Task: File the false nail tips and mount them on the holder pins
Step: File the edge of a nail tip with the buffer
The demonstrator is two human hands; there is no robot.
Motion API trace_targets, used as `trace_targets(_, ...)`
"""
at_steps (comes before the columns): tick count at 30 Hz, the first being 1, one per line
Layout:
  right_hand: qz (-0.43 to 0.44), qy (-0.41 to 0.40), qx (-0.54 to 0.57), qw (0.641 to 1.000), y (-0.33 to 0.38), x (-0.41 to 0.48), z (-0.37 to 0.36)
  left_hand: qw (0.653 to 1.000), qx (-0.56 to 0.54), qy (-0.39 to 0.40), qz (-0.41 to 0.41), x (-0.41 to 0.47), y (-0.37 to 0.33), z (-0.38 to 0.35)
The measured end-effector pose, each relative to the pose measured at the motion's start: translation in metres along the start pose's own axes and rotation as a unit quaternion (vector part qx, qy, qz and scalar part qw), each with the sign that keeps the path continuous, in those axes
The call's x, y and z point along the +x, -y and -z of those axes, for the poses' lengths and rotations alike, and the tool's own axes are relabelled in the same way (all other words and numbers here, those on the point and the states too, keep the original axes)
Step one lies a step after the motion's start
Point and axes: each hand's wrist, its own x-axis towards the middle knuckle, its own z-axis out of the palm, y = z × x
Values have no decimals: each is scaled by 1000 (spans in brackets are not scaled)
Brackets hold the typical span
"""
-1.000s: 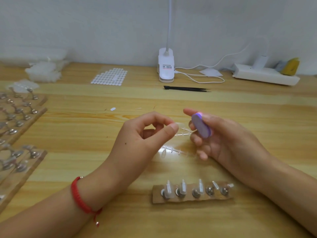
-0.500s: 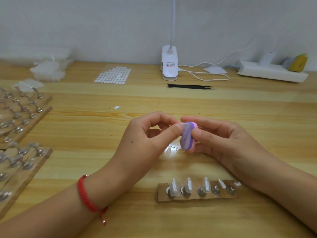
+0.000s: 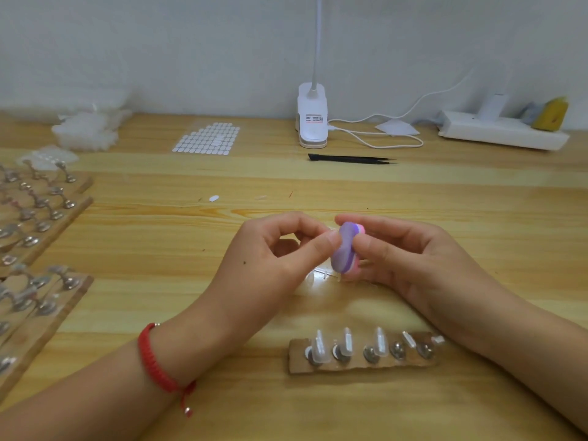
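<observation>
My left hand (image 3: 273,259) pinches a small clear nail tip between thumb and forefinger; the tip is almost hidden by the fingertips. My right hand (image 3: 410,259) grips a purple and pink oval file block (image 3: 345,249) and holds it against that tip. Below the hands on the table lies a clear plastic sprue (image 3: 321,278) with more nail tips. Nearer to me sits a small wooden holder strip (image 3: 362,366) with metal pins; three pins at its left carry upright clear tips, and the two right pins carry smaller ones.
Several wooden holder strips with metal pins (image 3: 38,218) lie along the left edge. At the back stand a white clip lamp (image 3: 312,119), a sheet of adhesive tabs (image 3: 208,138), black tweezers (image 3: 350,159), a white power strip (image 3: 502,135) and a pile of clear plastic (image 3: 86,128).
My right hand has turned the file block and brought it left against the tip that my left hand pinches. The view has shifted slightly.
</observation>
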Motion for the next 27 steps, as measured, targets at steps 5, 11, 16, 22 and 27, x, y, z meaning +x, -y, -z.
trace_targets(5,-9,-18,36,999,2,1,0,1000,-5,-17,-4,0,1,0)
trace_targets(11,-2,-21,10,1000,1,0,-1,1000,22,20,-2,1,2,0)
trace_targets(16,-9,-9,-15,1000,2,-1,-4,1000,21,6,-9,1,2,1)
trace_targets(22,-4,-41,1,999,3,-3,-5,1000,20,-3,-8,2,2,1)
trace_targets(27,5,-73,-8,997,2,-2,-6,999,31,4,-10,1,3,0)
